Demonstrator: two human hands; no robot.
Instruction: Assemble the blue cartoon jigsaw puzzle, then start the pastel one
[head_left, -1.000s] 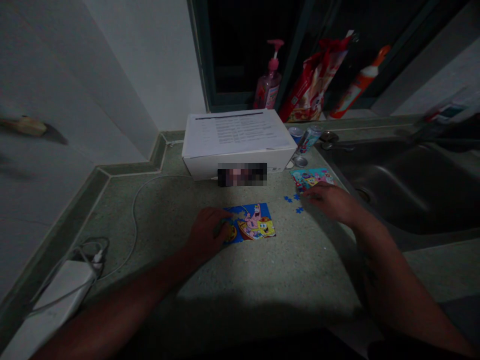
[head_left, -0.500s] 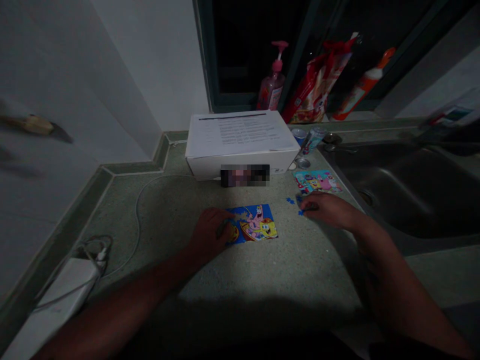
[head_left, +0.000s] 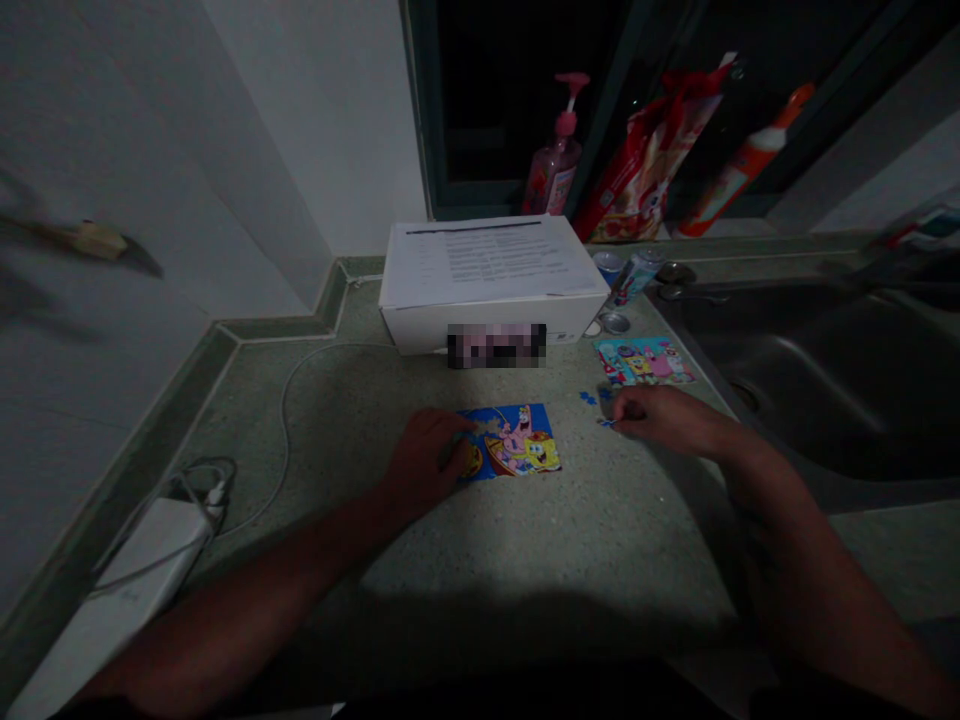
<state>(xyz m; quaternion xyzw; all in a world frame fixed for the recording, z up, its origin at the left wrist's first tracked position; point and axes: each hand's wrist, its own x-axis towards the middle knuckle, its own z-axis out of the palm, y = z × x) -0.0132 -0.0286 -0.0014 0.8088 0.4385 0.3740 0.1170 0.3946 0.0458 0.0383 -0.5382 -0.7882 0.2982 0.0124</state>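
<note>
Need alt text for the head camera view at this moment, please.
On a speckled green counter, a person's left hand rests on a blue cartoon jigsaw puzzle, while the right hand's fingers appear to pinch a small blue jigsaw piece. A colourful cartoon picture card lies beyond, near a steel sink.

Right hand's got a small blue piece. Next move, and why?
Probably carry the small blue cardboard jigsaw piece from the right hand to the blue cartoon jigsaw puzzle. The right fingers appear to pinch it, its blue looks like the puzzle's, and the left hand already rests on that puzzle.
</note>
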